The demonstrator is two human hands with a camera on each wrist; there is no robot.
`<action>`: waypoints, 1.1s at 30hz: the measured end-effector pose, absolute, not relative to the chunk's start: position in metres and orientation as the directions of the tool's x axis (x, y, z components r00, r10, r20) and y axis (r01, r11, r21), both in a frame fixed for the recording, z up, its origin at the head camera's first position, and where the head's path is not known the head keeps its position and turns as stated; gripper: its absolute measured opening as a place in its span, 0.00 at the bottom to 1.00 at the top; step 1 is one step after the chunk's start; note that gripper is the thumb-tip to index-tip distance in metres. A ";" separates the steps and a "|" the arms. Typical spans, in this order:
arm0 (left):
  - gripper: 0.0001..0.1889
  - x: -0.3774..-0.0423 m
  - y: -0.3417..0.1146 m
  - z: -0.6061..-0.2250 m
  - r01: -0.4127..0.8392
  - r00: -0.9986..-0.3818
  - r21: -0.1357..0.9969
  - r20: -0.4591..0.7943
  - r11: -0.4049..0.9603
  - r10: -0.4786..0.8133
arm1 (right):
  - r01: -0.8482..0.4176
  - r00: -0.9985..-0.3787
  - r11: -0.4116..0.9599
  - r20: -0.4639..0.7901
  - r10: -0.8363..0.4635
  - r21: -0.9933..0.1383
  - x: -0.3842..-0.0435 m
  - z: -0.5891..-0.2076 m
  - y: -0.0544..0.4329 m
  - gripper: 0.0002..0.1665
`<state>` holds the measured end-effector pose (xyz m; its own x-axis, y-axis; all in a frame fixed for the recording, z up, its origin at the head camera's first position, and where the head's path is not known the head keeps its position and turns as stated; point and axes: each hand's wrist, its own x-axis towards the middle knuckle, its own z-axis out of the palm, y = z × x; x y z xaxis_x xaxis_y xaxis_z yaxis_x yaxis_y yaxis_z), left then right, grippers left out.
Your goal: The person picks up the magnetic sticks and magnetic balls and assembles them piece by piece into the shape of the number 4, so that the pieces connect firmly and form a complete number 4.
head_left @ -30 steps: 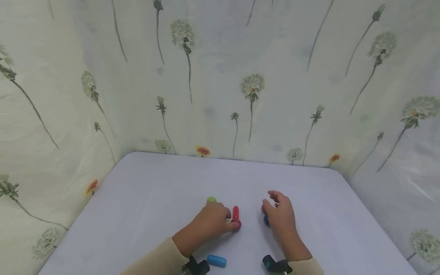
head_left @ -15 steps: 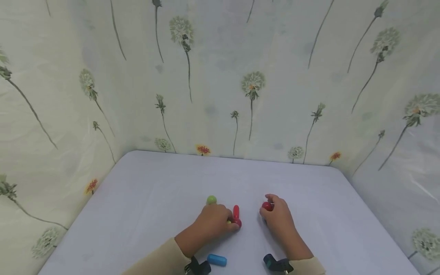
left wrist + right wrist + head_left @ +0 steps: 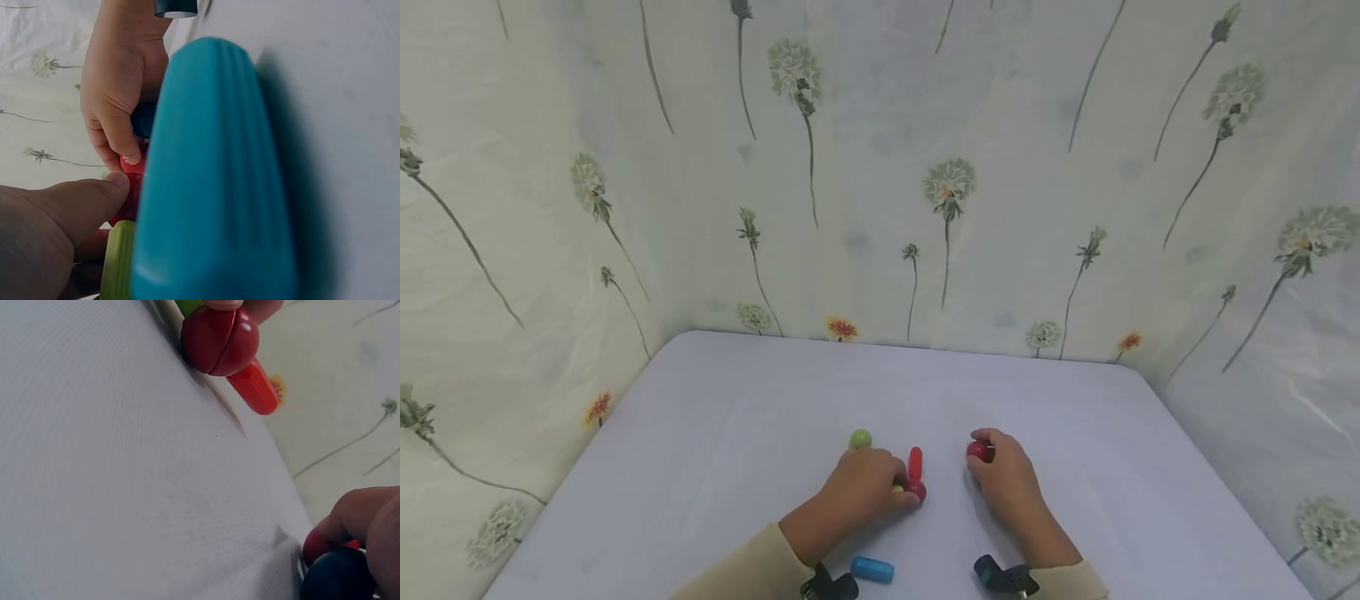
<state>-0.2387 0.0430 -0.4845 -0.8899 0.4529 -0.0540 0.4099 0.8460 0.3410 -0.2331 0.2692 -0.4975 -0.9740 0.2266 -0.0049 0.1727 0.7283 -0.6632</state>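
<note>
My left hand (image 3: 867,482) grips a dark red ball (image 3: 916,492), its thumb lying on the ball in the left wrist view. A red plastic rod (image 3: 255,387) meets that ball on the far side, and a yellow-green rod (image 3: 117,261) meets it beneath the fingers. A lime green ball (image 3: 861,438) shows just beyond the left knuckles. To the right, my right hand (image 3: 1009,467) pinches a red ball (image 3: 978,450) between thumb and fingers. Close against this ball is a dark blue ball (image 3: 337,575), which the hand hides in the head view.
A blue ribbed rod (image 3: 872,570) lies on the white tabletop (image 3: 760,400) near the front, close to the left wrist, and looms large in the left wrist view. Flower-patterned sheeting (image 3: 865,167) stands behind the table and at both sides.
My right hand has shifted slightly left and its fingers have closed in round the red ball. The dark blue ball has gone out of sight in the head view. My left hand stays nearly still.
</note>
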 end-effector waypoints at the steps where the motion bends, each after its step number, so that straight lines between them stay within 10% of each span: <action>1: 0.16 -0.239 0.043 -0.485 0.411 -0.890 0.341 -0.050 0.846 0.453 | 0.170 -0.974 0.726 -0.001 0.226 -0.667 -0.233 -0.497 0.269 0.27; 33: 0.16 -0.236 0.043 -0.486 0.433 -0.889 0.306 -0.009 0.848 0.457 | -0.072 -0.997 0.739 0.078 -0.027 -0.670 -0.246 -0.492 0.248 0.26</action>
